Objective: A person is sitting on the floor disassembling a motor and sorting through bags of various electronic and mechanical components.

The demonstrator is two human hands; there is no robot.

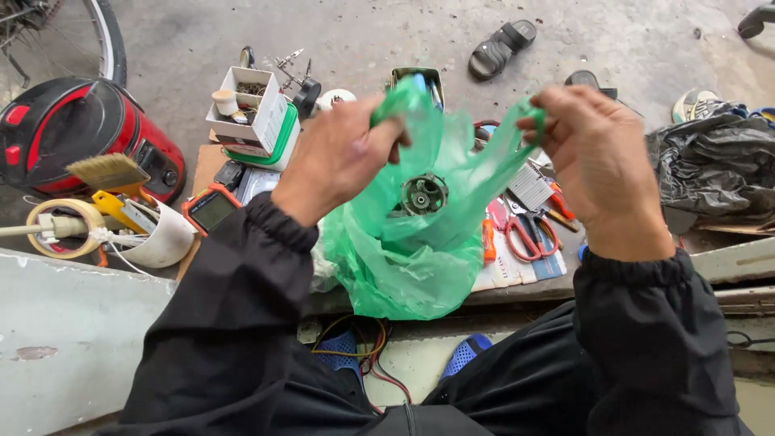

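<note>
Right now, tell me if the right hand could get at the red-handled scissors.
Probably yes, once it lets go. The right hand grips a handle of the green plastic bag. The red-handled scissors lie uncovered on the board just below it, nothing between.

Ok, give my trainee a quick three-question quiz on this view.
1. True or false: both hands grip the green bag.
2. What sits inside the bag: A) scissors B) a round metal part C) tape?
3. Which side of the bag are the red scissors on?

Key:
1. True: left hand and right hand each pinch a handle.
2. B, the metal part.
3. The right side.
</note>
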